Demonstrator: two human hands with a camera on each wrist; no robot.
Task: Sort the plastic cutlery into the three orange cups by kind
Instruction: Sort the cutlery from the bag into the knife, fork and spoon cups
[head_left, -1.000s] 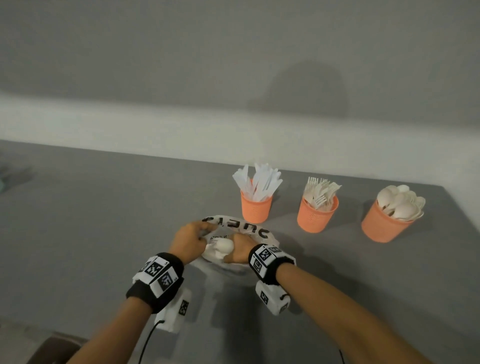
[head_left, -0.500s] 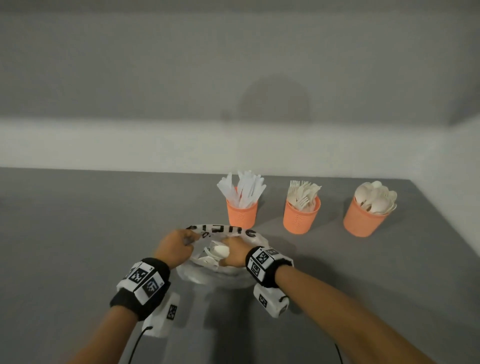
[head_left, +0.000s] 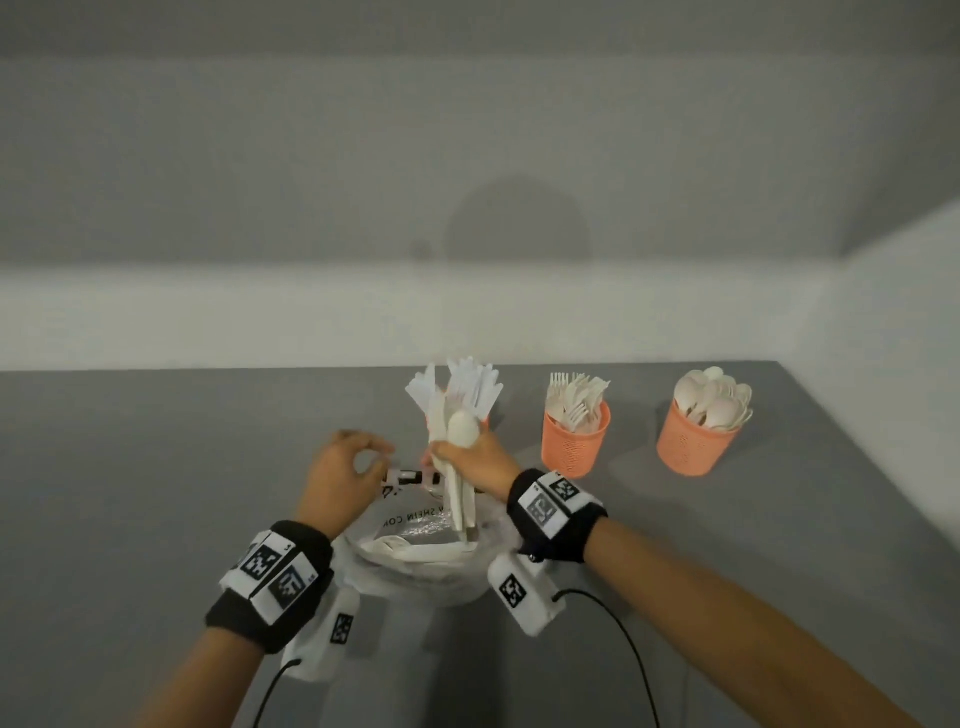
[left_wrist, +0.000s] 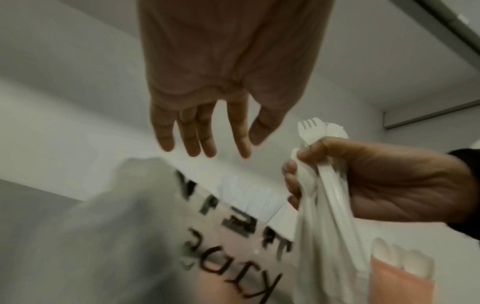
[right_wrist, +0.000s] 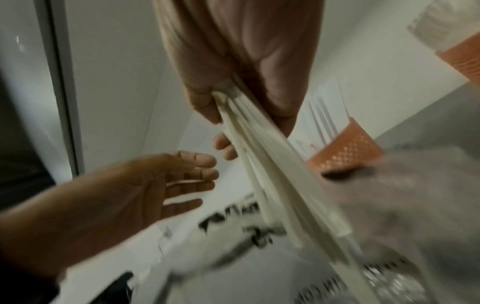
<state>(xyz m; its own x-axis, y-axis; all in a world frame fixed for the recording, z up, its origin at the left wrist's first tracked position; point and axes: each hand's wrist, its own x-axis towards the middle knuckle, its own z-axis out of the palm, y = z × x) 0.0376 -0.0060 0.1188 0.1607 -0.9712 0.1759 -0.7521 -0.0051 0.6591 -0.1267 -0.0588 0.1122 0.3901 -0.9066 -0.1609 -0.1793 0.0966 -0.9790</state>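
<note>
My right hand (head_left: 470, 457) grips a bundle of white plastic cutlery (head_left: 460, 467), held upright above a clear printed plastic bag (head_left: 415, 525); a spoon bowl and a fork head stick out on top (left_wrist: 315, 131). My left hand (head_left: 348, 467) hovers left of the bundle, fingers relaxed and empty (left_wrist: 205, 131). Three orange cups stand behind: the knife cup (head_left: 483, 418), mostly hidden by the bundle, the fork cup (head_left: 574, 441), and the spoon cup (head_left: 693, 439). More cutlery lies inside the bag.
The grey table (head_left: 156, 467) ends at its right edge just beyond the spoon cup. A white wall runs close behind the cups. Black cables (head_left: 623, 639) trail from my wrist cameras over the near table.
My right hand has lifted a bundle of cutlery up out of the bag. My left hand has let go of the bag's rim and now hovers with fingers loose.
</note>
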